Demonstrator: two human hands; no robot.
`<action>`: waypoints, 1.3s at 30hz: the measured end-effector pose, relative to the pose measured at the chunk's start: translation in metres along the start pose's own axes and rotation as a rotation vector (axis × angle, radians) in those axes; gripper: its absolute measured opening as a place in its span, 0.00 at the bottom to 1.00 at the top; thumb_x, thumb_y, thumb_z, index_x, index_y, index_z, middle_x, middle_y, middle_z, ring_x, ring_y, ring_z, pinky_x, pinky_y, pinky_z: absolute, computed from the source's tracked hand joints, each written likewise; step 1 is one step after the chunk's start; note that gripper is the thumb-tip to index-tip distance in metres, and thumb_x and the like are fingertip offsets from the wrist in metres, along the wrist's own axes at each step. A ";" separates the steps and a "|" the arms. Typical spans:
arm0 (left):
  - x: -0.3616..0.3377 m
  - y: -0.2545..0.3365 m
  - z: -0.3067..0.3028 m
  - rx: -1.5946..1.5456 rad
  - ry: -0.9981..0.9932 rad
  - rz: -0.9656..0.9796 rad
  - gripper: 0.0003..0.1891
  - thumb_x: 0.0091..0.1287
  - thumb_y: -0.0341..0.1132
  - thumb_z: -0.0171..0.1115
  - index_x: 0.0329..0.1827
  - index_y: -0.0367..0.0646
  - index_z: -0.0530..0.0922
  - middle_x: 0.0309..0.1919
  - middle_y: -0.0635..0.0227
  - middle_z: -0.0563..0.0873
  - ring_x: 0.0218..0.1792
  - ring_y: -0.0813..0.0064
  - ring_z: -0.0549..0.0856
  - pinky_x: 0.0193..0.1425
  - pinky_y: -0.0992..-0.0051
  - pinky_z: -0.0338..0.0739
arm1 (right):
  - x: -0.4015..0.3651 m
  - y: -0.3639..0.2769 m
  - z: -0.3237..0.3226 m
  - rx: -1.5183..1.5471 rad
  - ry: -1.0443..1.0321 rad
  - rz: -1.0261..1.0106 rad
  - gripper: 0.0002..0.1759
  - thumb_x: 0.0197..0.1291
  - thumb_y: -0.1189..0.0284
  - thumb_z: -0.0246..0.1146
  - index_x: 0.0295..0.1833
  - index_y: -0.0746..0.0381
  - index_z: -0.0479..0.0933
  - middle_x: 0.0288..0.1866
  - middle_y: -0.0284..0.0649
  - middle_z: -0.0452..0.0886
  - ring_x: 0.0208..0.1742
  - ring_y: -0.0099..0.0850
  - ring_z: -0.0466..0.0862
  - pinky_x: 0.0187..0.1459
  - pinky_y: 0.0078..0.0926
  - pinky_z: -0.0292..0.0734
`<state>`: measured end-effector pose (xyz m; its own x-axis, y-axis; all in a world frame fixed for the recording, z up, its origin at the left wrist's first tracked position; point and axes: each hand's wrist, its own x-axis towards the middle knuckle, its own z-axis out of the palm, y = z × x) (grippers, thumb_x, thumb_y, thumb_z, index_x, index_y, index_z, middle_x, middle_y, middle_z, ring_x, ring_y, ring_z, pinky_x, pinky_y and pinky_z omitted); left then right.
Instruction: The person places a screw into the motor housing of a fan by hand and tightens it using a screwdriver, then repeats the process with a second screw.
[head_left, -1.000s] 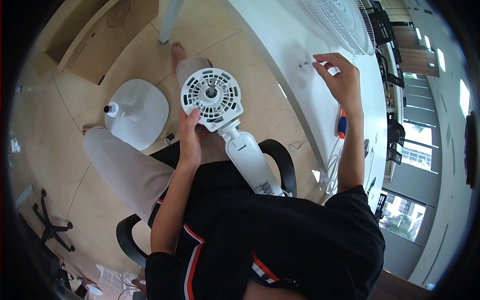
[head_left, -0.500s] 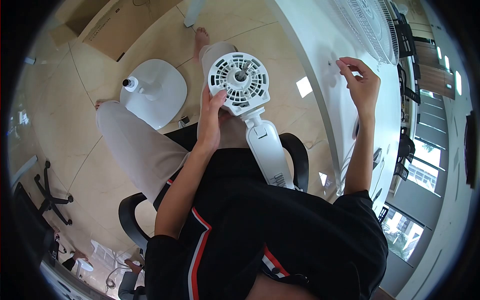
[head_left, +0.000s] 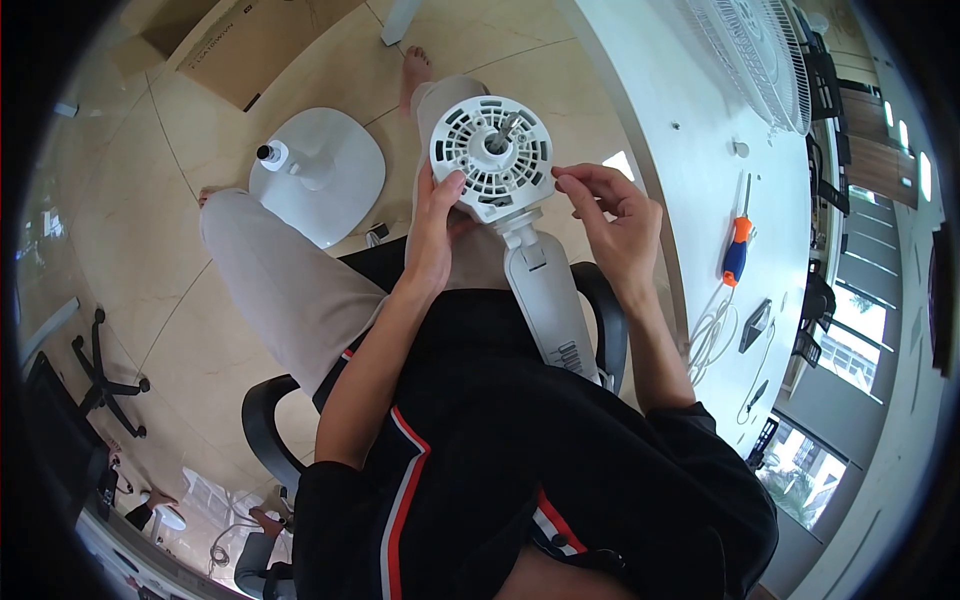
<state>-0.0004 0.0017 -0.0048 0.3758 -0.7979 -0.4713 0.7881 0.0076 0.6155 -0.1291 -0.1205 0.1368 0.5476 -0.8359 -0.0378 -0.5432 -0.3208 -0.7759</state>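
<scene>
A white fan motor head [head_left: 524, 165] with slotted vents faces up over my lap, its metal shaft [head_left: 508, 128] pointing upward. My left hand [head_left: 437, 225] is closed around its left side, the thumb lying on the rim. From the head, the white fan neck [head_left: 545, 300] runs down toward my body. My right hand [head_left: 620, 220] is at the head's right edge, thumb and index finger pinched together. Whatever may be between those fingertips is too small to make out.
On the white table [head_left: 680, 190] to my right are a fan grille [head_left: 755, 65], a small white cap [head_left: 740, 149], an orange-and-blue screwdriver [head_left: 737, 250] and a coiled cable [head_left: 708, 345]. A white fan base [head_left: 345, 190] and a cardboard box [head_left: 250, 50] are on the floor.
My right hand has moved left from above the table to the right edge of the motor head. The left hand keeps its hold. The screwdriver and cap now show.
</scene>
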 end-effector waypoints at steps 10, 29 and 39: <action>-0.003 0.001 -0.001 -0.024 -0.097 0.090 0.56 0.61 0.52 0.79 0.87 0.49 0.53 0.76 0.60 0.68 0.79 0.62 0.65 0.82 0.60 0.60 | -0.021 -0.004 0.016 -0.147 0.122 -0.124 0.09 0.66 0.74 0.74 0.48 0.67 0.87 0.43 0.44 0.93 0.39 0.28 0.94 0.43 0.24 0.86; -0.003 0.009 0.006 0.016 -0.087 0.057 0.61 0.52 0.44 0.81 0.87 0.44 0.51 0.76 0.56 0.68 0.79 0.61 0.65 0.84 0.63 0.57 | 0.022 -0.021 0.004 -0.083 -0.124 -0.373 0.10 0.58 0.82 0.74 0.45 0.63 0.90 0.40 0.39 0.92 0.39 0.28 0.91 0.38 0.25 0.86; -0.004 0.012 0.007 -0.012 -0.119 0.067 0.66 0.53 0.45 0.85 0.88 0.42 0.44 0.77 0.53 0.66 0.79 0.60 0.65 0.84 0.62 0.57 | 0.023 -0.024 0.012 -0.068 -0.246 -0.159 0.10 0.62 0.77 0.74 0.49 0.61 0.90 0.46 0.32 0.93 0.39 0.17 0.87 0.35 0.16 0.77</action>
<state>0.0044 0.0002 0.0092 0.3680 -0.8614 -0.3502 0.7689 0.0701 0.6355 -0.0958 -0.1266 0.1463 0.7623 -0.6426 -0.0772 -0.4753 -0.4749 -0.7407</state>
